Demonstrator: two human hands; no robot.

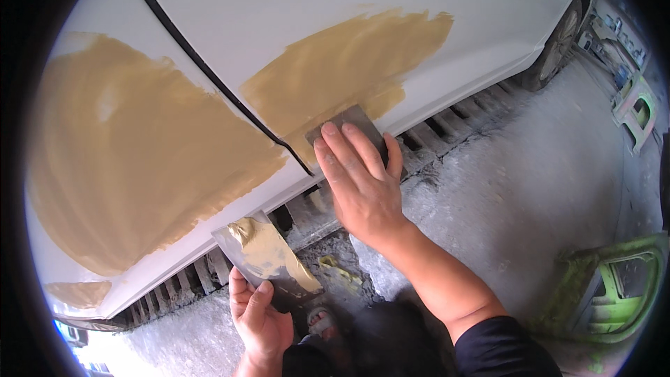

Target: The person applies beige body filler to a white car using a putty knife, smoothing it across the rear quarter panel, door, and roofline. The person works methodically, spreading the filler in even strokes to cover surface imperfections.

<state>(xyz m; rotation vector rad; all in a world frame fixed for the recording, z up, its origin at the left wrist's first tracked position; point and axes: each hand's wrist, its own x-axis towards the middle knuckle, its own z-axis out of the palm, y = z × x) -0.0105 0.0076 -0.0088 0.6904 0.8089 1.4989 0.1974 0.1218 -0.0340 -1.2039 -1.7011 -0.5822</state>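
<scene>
My right hand [366,183] holds a dark, thin spreader blade [361,120] flat against the lower edge of a white car door [220,5], fingers spread over its face. Tan body filler [345,63] covers an irregular patch of that door, above the blade. Left of the black door gap, a larger patch of filler [152,152] spreads over the neighbouring body panel. Below the sill, my left hand [259,314] grips a flat metal plate [241,256] by its lower edge. Pale yellow filler paste [261,246] lies on the plate, with a thicker lump near its top corner.
A slotted drain grating [434,128] runs along the floor beneath the sill. The car's wheel [562,42] is at upper right. A green door shell [607,293] lies at lower right, and another panel frame [636,110] is near the right rim. My foot [322,322] shows below the plate.
</scene>
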